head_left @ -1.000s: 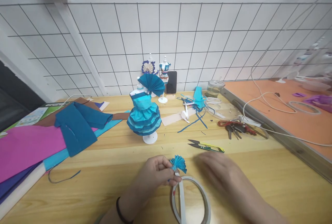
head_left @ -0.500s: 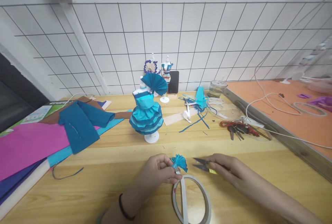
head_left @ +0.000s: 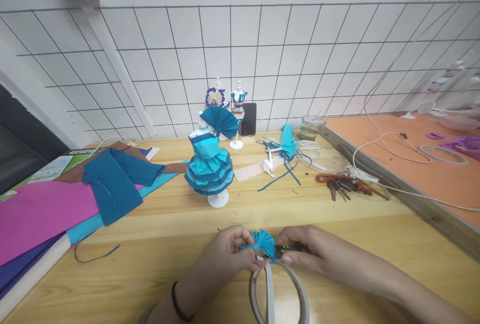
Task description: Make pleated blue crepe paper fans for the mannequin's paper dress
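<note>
My left hand pinches a small pleated blue paper fan low at the table's near edge. A strip of white tape runs from the fan down to a tape roll lying flat below it. My right hand is closed around small thread snips, whose blades sit right at the fan's base. Behind the hands a mini mannequin wears a tiered blue paper dress with a larger fan at its shoulder.
Sheets of pink, blue and purple paper lie at the left. Paper scraps, a glass jar, keys and a phone sit at the back. An orange board with cables lies at the right.
My right hand picked up the snips from the table and brought them left to the small fan. My left hand kept holding the fan in place.
</note>
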Available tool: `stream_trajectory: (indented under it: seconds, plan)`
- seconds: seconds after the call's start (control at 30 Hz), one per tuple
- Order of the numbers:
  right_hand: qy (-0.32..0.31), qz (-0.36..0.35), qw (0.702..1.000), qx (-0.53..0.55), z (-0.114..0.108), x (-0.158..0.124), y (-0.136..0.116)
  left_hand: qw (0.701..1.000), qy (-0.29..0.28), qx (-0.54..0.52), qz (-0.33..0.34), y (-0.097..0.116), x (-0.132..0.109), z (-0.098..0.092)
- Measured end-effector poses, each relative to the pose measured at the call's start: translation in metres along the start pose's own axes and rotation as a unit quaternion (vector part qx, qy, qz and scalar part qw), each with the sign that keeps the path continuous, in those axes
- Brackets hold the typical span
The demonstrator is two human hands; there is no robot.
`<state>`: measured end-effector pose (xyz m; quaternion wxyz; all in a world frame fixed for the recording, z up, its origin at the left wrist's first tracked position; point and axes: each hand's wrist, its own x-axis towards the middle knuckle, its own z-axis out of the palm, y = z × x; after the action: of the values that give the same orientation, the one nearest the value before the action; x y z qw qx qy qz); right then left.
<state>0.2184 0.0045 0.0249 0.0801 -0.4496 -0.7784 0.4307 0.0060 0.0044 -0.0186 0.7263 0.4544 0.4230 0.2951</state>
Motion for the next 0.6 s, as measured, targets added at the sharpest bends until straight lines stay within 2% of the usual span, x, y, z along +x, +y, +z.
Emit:
stream_trajectory:
  seconds: [0.27, 0.6]
  plan:
    - [-0.059, -0.003, 0.997, -0.042, -0.009, 0.008, -0.006, 1.000, -0.018, 0.019, -0.013, -0.002, 0.000, 0.000]
    - [-0.070, -0.007, 0.997, -0.037, -0.010, 0.011, -0.009, 1.000, -0.022, 0.002, -0.022, -0.001, -0.002, 0.001]
